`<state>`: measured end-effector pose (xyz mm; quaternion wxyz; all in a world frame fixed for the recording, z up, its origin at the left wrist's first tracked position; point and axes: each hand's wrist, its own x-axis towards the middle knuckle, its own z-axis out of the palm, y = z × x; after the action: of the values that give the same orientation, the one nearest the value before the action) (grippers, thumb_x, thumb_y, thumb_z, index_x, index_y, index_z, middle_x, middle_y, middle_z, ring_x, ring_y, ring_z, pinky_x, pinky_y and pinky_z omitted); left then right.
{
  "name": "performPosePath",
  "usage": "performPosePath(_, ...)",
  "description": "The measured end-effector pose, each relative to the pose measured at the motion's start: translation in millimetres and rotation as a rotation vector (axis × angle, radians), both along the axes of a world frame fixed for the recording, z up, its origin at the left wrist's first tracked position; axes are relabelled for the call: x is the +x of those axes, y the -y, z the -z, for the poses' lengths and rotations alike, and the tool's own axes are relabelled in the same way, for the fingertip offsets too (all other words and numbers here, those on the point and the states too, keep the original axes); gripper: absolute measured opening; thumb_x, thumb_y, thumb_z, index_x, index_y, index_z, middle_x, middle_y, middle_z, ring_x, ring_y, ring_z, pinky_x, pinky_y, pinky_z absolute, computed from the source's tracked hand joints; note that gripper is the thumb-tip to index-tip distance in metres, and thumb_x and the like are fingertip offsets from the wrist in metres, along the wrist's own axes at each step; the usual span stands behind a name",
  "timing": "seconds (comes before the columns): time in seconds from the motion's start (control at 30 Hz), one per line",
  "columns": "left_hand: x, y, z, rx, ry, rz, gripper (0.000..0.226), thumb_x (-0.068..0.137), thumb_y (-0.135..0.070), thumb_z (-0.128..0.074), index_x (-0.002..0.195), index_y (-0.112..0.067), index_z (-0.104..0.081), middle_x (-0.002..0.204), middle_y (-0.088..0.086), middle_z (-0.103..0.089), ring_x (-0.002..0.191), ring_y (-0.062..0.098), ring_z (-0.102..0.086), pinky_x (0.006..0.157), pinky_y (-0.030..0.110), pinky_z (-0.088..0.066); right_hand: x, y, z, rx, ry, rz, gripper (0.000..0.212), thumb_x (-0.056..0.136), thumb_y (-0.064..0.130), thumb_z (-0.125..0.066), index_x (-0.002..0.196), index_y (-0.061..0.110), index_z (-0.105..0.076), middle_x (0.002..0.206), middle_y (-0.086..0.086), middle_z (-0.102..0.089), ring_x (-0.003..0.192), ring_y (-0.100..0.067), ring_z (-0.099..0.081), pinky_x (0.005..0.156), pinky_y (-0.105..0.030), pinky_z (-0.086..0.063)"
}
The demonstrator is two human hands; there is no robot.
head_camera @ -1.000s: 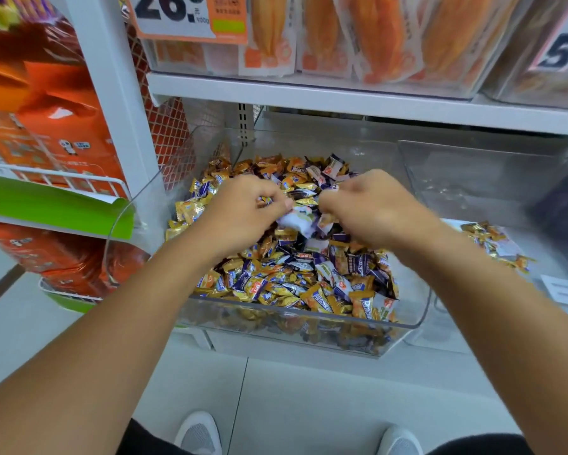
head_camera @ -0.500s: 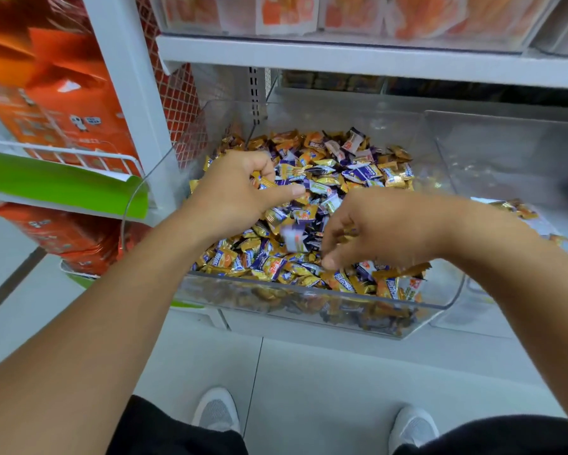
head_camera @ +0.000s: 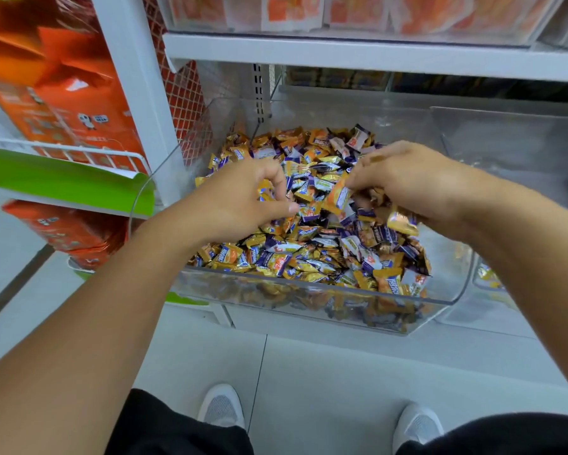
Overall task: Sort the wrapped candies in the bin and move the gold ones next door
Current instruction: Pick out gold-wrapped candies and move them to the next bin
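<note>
Two orange boxes (head_camera: 62,93) stacked on the rack at far left. One clear bin (head_camera: 308,300) on the shelf, piled with gold and purple wrapped candies (head_camera: 308,254), too many to count. My left hand (head_camera: 240,205) is over the pile, fingers curled, pinching candies. My right hand (head_camera: 404,182) pinches one gold candy (head_camera: 336,200) and holds more below the palm. One neighboring bin (head_camera: 505,142) at right.

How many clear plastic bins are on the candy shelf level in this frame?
2. The candy bin sits centre, heaped with wrapped candies, both hands in it. The neighbouring bin stands to its right, mostly hidden by the right arm; more could lie beyond the frame.
</note>
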<state>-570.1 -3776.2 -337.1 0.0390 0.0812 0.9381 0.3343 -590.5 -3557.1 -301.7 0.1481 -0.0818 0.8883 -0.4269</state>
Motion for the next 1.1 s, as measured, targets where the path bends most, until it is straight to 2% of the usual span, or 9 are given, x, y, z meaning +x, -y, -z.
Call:
performPosePath(0.03, 0, -2, 0, -0.047, -0.022, 0.025, 0.022, 0.083, -0.044, -0.075, 0.084, -0.026, -0.063, 0.098, -0.001, -0.068, 0.085, 0.012, -0.066, 0.076, 0.028, -0.045, 1, 1, 0, -0.114, 0.084, 0.071, 0.016, 0.092, 0.013, -0.059, 0.079, 0.003, -0.059, 0.068, -0.007, -0.063, 0.051, -0.022, -0.042, 0.045, -0.028, -0.032)
performPosePath(0.13, 1, -16, 1, -0.240, -0.027, 0.061, 0.034, 0.071, -0.056, -0.079, 0.094, -0.032, -0.072, 0.104, -0.010, -0.063, 0.102, 0.011, -0.055, 0.085, 0.033, -0.046, 4, 5, 0, -0.353, 0.283, 0.162, 0.006, 0.092, 0.010, -0.052, 0.089, 0.009, -0.047, 0.087, -0.017, -0.073, 0.037, -0.015, -0.040, 0.037, -0.020, -0.030)
performPosePath(0.23, -3, -27, 5, -0.376, -0.088, 0.049, 0.028, 0.077, -0.049, -0.079, 0.095, -0.027, -0.076, 0.076, -0.011, -0.057, 0.079, 0.014, -0.058, 0.073, 0.031, -0.045, 6, 5, -2, -0.383, 0.303, 0.141, 0.008, 0.091, 0.009, -0.049, 0.088, 0.011, -0.043, 0.088, -0.022, -0.075, 0.040, -0.016, -0.042, 0.038, -0.021, -0.029)
performPosePath(0.33, -4, -26, 3, -0.242, -0.108, 0.020, 0.020, 0.083, -0.042, -0.077, 0.086, -0.023, -0.076, 0.080, -0.006, -0.065, 0.064, 0.008, -0.056, 0.067, 0.027, -0.041, 6, 3, 1, -0.110, 0.120, 0.043, 0.012, 0.089, 0.012, -0.057, 0.081, 0.013, -0.049, 0.068, -0.012, -0.070, 0.054, -0.018, -0.059, 0.047, -0.025, -0.031)
performPosePath(0.43, -4, -17, -2, -0.012, -0.023, -0.064, 0.028, 0.091, -0.038, -0.068, 0.082, -0.012, -0.070, 0.100, 0.010, -0.065, 0.088, 0.006, -0.064, 0.065, 0.027, -0.034, 11, 1, -1, 0.277, -0.051, -0.227, 0.007, 0.094, 0.019, -0.061, 0.089, 0.014, -0.062, 0.050, 0.000, -0.062, 0.043, -0.010, -0.052, 0.041, -0.020, -0.039)
performPosePath(0.47, -2, -15, -4, 0.073, 0.031, -0.097, 0.032, 0.094, -0.036, -0.062, 0.083, -0.006, -0.064, 0.066, 0.006, -0.055, 0.051, 0.018, -0.053, 0.061, 0.028, -0.033, 14, 1, -4, 0.353, -0.051, -0.324, 0.008, 0.094, 0.020, -0.061, 0.091, 0.016, -0.066, 0.048, 0.002, -0.060, 0.041, -0.009, -0.052, 0.039, -0.019, -0.040)
performPosePath(0.6, 4, -17, -9, 0.294, 0.157, -0.045, 0.023, 0.097, -0.027, -0.049, 0.077, -0.015, -0.048, 0.066, 0.006, -0.044, 0.056, 0.020, -0.036, 0.041, 0.026, -0.031, 28, 0, -13, 0.696, -0.074, -0.498, 0.020, 0.087, 0.041, -0.072, 0.085, 0.021, -0.074, 0.062, -0.001, -0.066, 0.058, -0.020, -0.067, 0.054, -0.032, -0.057)
performPosePath(0.93, 9, -30, -12, 0.374, 0.280, 0.070, 0.021, 0.090, -0.032, -0.070, 0.083, -0.013, -0.064, 0.066, 0.008, -0.065, 0.050, 0.020, -0.050, 0.037, 0.022, -0.035, 44, 0, -19, 1.051, -0.107, -0.538, 0.022, 0.084, 0.032, -0.076, 0.093, 0.013, -0.074, 0.077, 0.002, -0.060, 0.055, -0.011, -0.050, 0.027, -0.014, -0.032)
performPosePath(1.1, 11, -31, -10, 0.392, 0.322, 0.040, 0.018, 0.089, -0.031, -0.071, 0.096, -0.014, -0.068, 0.080, 0.013, -0.075, 0.049, 0.018, -0.050, 0.038, 0.021, -0.036, 46, -1, -13, 1.127, -0.221, -0.498, 0.012, 0.089, 0.018, -0.069, 0.085, 0.019, -0.058, 0.073, 0.003, -0.052, 0.065, -0.018, -0.051, 0.049, -0.024, -0.035)
